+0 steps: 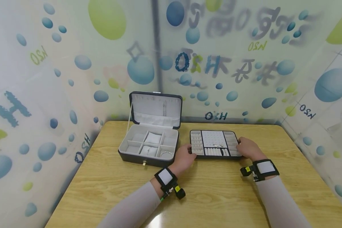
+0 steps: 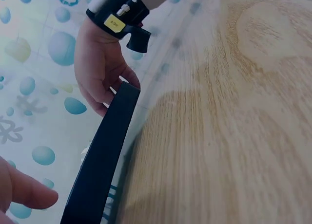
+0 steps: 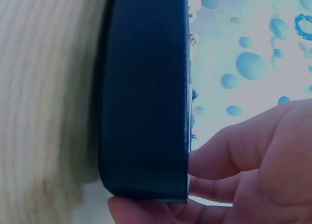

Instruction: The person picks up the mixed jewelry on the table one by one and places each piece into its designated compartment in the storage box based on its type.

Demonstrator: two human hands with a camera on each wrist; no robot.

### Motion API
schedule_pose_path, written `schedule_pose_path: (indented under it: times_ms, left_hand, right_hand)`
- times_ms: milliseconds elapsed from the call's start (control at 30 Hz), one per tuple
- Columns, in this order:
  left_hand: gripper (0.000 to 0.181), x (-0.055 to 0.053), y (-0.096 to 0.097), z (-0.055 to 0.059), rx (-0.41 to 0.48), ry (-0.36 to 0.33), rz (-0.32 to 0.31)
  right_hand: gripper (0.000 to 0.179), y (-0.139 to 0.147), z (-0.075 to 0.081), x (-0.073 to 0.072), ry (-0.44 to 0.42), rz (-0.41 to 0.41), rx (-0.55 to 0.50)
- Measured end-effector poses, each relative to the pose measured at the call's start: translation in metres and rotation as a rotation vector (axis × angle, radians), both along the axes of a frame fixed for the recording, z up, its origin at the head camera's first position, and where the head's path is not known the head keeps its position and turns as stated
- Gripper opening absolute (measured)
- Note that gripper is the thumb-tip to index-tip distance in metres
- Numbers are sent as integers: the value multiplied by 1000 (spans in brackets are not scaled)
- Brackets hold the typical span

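A shallow black jewelry tray (image 1: 216,157) with pale compartments lies level between my two hands. At its left end my left hand (image 1: 183,160) grips the tray, thumb at the front corner. My right hand (image 1: 250,148) holds the opposite end; in the right wrist view its fingers (image 3: 146,212) curl round the tray's corner. Seen from the left wrist, the tray's dark side (image 2: 105,151) is close over the table. A few small earrings sit on its dotted panel, and ring slots run along the front. Just left of my left hand stands an open jewelry box (image 1: 131,158).
The box lid (image 1: 156,109) leans upright, with a necklace (image 1: 164,108) hanging inside. Cushions (image 1: 153,138) and a bracelet (image 1: 166,154) lie in its compartments. The wooden table (image 1: 213,193) meets walls with a bubble pattern at the back and sides.
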State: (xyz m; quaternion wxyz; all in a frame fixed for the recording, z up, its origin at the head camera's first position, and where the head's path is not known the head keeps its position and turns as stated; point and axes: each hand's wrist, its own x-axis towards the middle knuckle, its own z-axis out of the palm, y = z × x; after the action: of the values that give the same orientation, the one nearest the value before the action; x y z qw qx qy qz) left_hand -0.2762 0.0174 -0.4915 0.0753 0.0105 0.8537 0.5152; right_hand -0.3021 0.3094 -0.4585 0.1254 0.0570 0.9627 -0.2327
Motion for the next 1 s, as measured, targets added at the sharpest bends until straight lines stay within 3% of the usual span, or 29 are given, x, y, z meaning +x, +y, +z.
schedule_pose_path:
  times_ms: [433, 733, 1000]
  left_hand:
    - [52, 13, 1, 15, -3, 125, 74]
    - [44, 19, -5, 22, 64, 208, 126]
    - [37, 18, -9, 28, 141, 280, 222]
  right_hand:
    - [48, -2, 29, 15, 74, -7, -73]
    - [48, -8, 36, 18, 75, -16, -116]
    - [49, -19, 47, 26, 107, 7, -95]
